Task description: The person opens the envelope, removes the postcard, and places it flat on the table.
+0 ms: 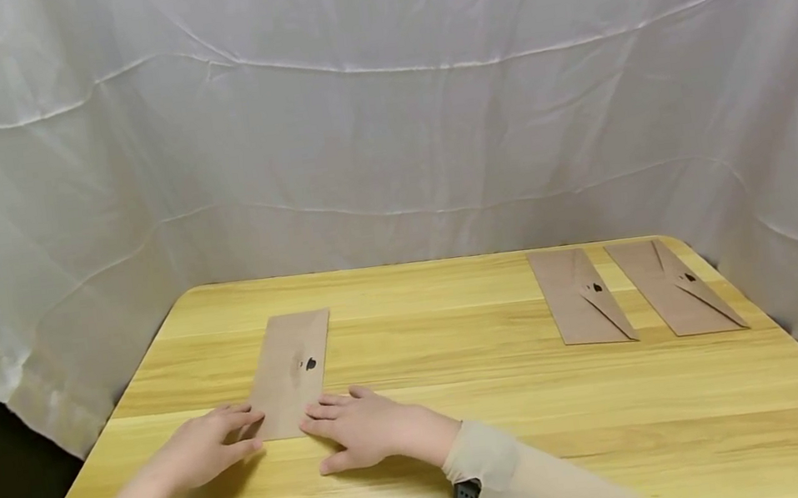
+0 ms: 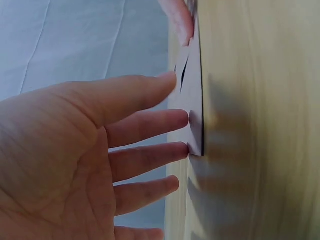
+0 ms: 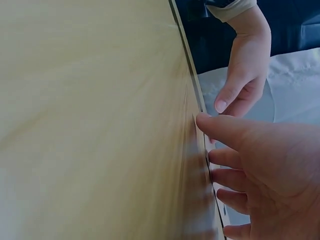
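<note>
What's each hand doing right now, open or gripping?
Left hand: open, touching the left edge of the leftmost brown envelope.
Right hand: open, resting at that envelope's right edge, near its closest corner.

High head, close wrist views, same table (image 1: 441,336)

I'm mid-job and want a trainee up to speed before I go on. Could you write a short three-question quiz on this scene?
1. How many envelopes lie on the table?
2. True or false: the right hand is on the rightmost envelope.
3. In the head view, the leftmost envelope's black mark sits nearest which edge?
A) left
B) right
C) near

Key:
1. Three.
2. False; its fingers are at the near right corner of the leftmost envelope.
3. B.
</note>
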Action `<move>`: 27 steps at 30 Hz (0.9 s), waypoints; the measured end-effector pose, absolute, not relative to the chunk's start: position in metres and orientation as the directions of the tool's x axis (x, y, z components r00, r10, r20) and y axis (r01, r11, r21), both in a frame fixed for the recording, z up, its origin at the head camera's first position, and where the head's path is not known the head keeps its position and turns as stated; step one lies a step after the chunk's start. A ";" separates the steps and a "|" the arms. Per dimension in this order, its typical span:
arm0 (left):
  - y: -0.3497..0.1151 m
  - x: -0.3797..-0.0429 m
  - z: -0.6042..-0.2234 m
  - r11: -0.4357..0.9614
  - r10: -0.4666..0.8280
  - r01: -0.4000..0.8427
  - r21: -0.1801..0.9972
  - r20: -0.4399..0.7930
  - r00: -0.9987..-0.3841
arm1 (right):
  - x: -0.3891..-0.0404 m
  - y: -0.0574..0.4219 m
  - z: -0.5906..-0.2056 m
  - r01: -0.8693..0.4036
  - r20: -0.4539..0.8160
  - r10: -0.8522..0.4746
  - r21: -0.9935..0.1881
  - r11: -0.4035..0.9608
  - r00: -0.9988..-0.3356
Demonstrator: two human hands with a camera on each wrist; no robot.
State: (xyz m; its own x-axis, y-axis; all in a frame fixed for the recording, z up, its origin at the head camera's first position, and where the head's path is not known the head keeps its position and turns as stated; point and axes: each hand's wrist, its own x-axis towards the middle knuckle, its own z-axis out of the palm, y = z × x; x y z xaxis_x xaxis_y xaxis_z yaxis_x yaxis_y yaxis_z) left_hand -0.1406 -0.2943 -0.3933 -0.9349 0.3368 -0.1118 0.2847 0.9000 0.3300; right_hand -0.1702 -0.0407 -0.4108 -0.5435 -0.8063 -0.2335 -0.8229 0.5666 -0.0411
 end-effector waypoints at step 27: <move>-0.377 -0.140 -0.413 0.928 0.160 0.114 0.355 -0.104 -0.982 | -0.160 -0.128 -0.411 -0.860 -0.272 -0.818 0.083 0.504 -0.506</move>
